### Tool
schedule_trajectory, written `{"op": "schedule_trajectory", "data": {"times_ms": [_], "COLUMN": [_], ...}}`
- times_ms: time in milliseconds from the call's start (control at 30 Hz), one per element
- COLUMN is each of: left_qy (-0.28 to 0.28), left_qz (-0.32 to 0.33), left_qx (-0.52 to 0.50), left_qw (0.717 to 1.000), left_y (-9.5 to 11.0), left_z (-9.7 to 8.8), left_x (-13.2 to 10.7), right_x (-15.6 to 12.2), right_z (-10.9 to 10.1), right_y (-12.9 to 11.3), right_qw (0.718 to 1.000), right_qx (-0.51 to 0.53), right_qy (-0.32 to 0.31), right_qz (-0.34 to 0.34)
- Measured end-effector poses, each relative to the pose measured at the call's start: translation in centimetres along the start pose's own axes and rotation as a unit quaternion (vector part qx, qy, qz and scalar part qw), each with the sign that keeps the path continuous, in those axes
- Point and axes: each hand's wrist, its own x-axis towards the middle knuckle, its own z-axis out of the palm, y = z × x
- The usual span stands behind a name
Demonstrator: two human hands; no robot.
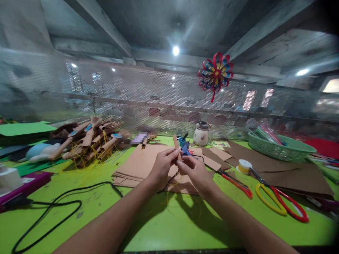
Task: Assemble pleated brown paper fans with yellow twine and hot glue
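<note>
Between my two hands stands a narrow strip or roll of brown kraft paper (175,141), tilted slightly, its top end poking up. My left hand (163,165) pinches it with thumb and fingertips. From the other side, the fingers of my right hand (194,171) close on its lower part. Thin yellow thread hangs below the fingers; where it is fixed is hidden. Just behind the right fingers lies a blue glue gun (186,148) with a black cord. Under my hands is a stack of brown paper sheets (137,160).
Rolled paper pieces with yellow threads (92,141) pile up at left, near a purple power strip (26,188). At right are scissors (278,199), red-handled pliers or snips (237,183), a thread spool (244,165) and a green basket (280,146). A jug (201,134) stands behind.
</note>
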Motion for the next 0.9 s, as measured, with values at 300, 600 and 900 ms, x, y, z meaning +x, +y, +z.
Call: {"op": "schedule_trajectory", "data": {"times_ms": [300,600,900], "left_qy": [0.042,0.056,0.111], "left_qz": [-0.017,-0.021,-0.015], "left_qx": [-0.016,-0.050,0.000], "left_qw": [0.999,0.997,0.994], "left_y": [0.3,0.1,-1.2], "left_z": [0.5,0.7,1.2], "left_x": [0.0,0.0,0.0], "right_x": [-0.4,-0.3,-0.7], "right_z": [0.2,0.7,1.2], "right_y": [0.3,1.0,1.0], "right_qw": [0.995,0.986,0.988], "right_qx": [-0.066,-0.118,-0.112], "right_qy": [0.066,0.112,0.097], "right_qz": [-0.021,-0.045,-0.030]}}
